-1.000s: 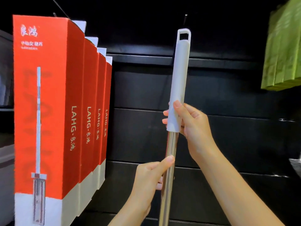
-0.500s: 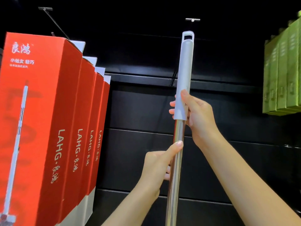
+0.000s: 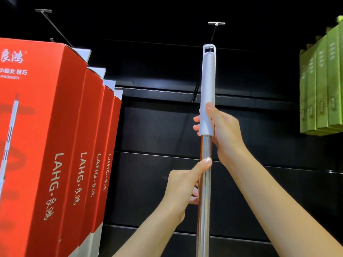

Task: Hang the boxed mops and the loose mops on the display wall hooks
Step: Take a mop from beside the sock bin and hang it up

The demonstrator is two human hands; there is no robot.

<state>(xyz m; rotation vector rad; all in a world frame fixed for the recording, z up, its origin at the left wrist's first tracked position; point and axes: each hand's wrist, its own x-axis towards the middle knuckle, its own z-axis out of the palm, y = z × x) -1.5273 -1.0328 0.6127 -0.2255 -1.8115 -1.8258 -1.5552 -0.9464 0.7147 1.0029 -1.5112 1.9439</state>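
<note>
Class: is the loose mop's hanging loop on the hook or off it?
Off: the loop sits below the hook tip.

We have one view only, from a wide-angle camera on the person's head; it faces a black slatted wall (image 3: 159, 127) straight on and tilts upward, so that a hook (image 3: 216, 23) sits high in frame; we stand near, at arm's reach, with both forearms rising from the bottom edge to the left hand (image 3: 185, 184) and right hand (image 3: 222, 130) at centre; red boxes (image 3: 55, 145) crowd the left edge very near the lens, bowed by it; green boxes (image 3: 323, 84) hang at the right edge.
</note>
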